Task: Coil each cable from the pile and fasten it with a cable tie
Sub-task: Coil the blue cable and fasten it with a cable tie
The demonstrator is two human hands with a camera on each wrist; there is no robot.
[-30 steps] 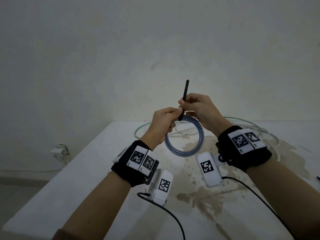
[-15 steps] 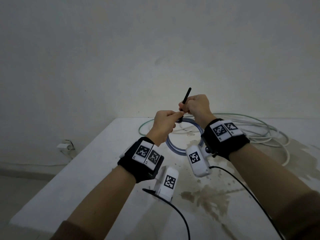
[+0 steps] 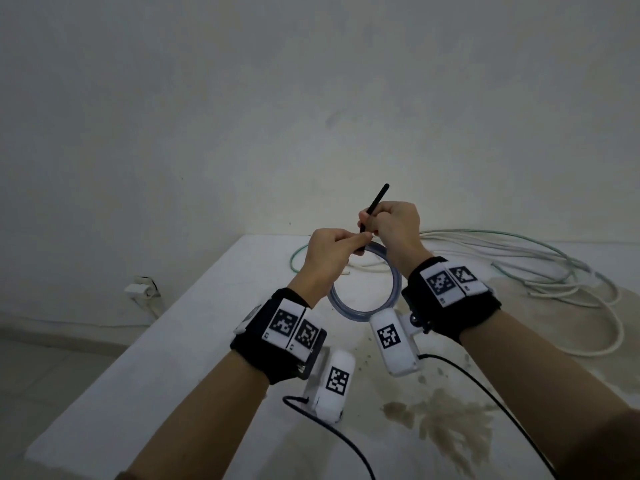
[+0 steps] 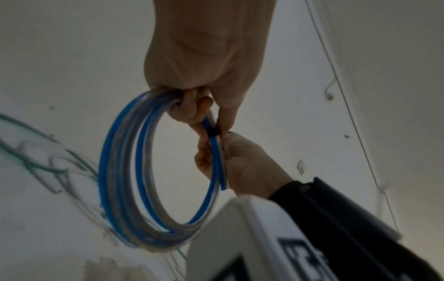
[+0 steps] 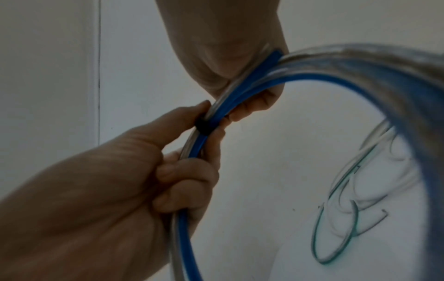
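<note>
A coil of clear and blue cable (image 3: 337, 304) hangs in the air between my hands, above the white table (image 3: 207, 323). A black cable tie (image 3: 375, 206) wraps the top of the coil, and its tail sticks up, leaning right. My left hand (image 3: 353, 242) grips the coil, thumb and forefinger pinching at the tie's band (image 5: 201, 126). My right hand (image 3: 369, 225) holds the tail and the coil beside it. In the left wrist view the band (image 4: 212, 133) sits tight round the strands of the coil (image 4: 120, 171), between my left hand (image 4: 211, 114) and my right hand (image 4: 216, 157).
A loose pile of white and green cables (image 3: 540, 268) sprawls over the far right of the table, one green strand (image 3: 294, 261) reaching behind my left hand. Brown stains (image 3: 450, 420) mark the near tabletop. A wall socket (image 3: 142, 289) sits low at the left.
My right wrist has rolled over toward the left and the hands have drawn closer together. The tie's tail has tipped from upright to leaning right.
</note>
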